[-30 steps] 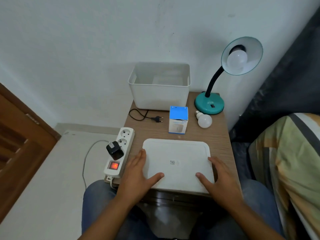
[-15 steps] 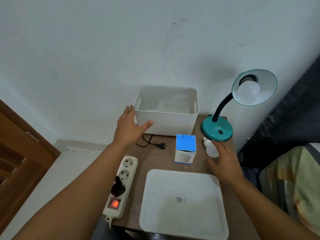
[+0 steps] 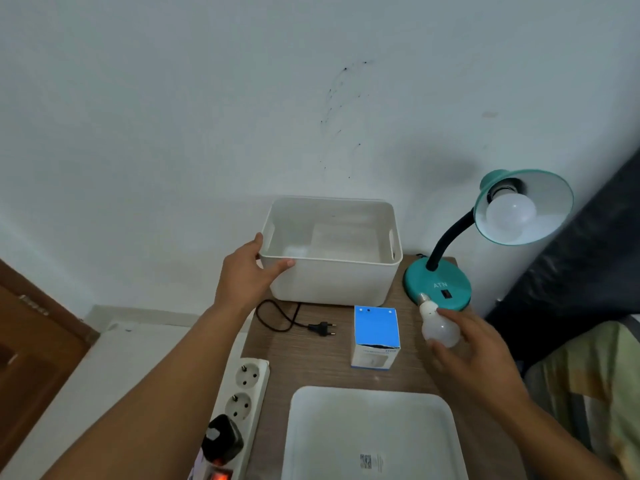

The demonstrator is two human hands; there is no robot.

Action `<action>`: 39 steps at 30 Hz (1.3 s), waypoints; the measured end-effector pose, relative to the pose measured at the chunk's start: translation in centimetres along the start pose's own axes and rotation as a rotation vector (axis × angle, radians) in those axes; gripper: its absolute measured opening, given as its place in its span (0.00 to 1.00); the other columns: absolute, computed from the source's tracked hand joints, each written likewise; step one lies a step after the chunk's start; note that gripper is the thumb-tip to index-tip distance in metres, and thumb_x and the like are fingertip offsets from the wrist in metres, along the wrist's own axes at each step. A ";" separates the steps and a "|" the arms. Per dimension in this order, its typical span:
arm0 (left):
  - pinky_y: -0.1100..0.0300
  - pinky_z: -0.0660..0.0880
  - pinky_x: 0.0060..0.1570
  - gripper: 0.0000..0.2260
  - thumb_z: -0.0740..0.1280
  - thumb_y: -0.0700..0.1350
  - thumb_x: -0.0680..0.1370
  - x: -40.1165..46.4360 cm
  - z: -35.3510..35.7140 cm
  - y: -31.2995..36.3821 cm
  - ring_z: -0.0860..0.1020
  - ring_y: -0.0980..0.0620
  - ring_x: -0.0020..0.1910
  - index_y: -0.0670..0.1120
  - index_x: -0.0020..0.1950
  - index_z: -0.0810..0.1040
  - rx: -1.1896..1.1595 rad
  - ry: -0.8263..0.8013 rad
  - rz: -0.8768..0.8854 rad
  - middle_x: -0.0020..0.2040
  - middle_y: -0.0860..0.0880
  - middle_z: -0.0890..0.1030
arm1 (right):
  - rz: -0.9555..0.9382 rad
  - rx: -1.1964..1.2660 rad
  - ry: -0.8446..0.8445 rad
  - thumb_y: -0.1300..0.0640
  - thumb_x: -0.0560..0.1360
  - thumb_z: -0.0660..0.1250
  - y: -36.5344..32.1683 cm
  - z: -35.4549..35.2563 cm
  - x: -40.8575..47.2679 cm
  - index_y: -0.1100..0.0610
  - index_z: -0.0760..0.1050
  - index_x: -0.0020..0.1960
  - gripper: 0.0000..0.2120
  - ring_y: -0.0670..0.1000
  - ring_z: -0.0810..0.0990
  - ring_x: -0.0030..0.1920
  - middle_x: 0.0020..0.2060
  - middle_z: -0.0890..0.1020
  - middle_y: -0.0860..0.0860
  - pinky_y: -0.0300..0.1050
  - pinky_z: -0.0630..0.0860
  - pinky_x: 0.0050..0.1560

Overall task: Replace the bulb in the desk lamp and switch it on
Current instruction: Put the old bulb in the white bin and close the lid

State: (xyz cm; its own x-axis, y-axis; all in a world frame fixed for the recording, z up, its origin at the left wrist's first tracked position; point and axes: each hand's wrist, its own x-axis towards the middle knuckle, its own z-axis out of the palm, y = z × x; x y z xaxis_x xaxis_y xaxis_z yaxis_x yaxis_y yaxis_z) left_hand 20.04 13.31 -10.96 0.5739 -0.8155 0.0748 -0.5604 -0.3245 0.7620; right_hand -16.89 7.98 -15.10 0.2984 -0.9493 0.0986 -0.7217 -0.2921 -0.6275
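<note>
A teal desk lamp point(image 3: 438, 285) stands at the table's back right, and a white bulb point(image 3: 510, 213) sits in its shade. Its black plug point(image 3: 322, 329) lies unplugged on the wooden table point(image 3: 311, 362). My right hand point(image 3: 474, 344) holds a loose white bulb point(image 3: 438, 329) just in front of the lamp base, fingers and thumb round its globe. My left hand point(image 3: 247, 275) grips the near left corner of a white plastic bin point(image 3: 332, 282), thumb on the front wall. A blue and white bulb box point(image 3: 375, 336) stands between the hands.
A white lid point(image 3: 372, 431) lies flat at the table's near edge. A white power strip point(image 3: 239, 410) with a lit red switch and a black adapter lies along the left edge. A wall is behind, a dark cushion and striped fabric to the right.
Both hands left the white lid and went forward. My left hand reached the bin's corner and took hold of it. My right hand closed on the loose bulb by the lamp base.
</note>
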 end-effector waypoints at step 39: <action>0.61 0.70 0.60 0.41 0.72 0.57 0.75 -0.7 -1.3 1.6 0.72 0.49 0.70 0.47 0.81 0.55 0.027 -0.134 -0.022 0.74 0.49 0.71 | -0.187 -0.365 -0.126 0.39 0.74 0.62 -11.0 0.1 14.6 0.42 0.61 0.74 0.29 0.59 0.71 0.65 0.66 0.75 0.51 0.57 0.70 0.60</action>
State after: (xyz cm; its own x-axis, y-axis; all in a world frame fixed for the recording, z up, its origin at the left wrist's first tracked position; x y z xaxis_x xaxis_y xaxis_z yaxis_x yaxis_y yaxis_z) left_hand 19.54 14.05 -8.94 0.5025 -0.8641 -0.0299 -0.5652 -0.3544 0.7450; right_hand -4.57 -2.62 -6.85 0.5025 -0.8613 0.0753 -0.8151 -0.5010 -0.2908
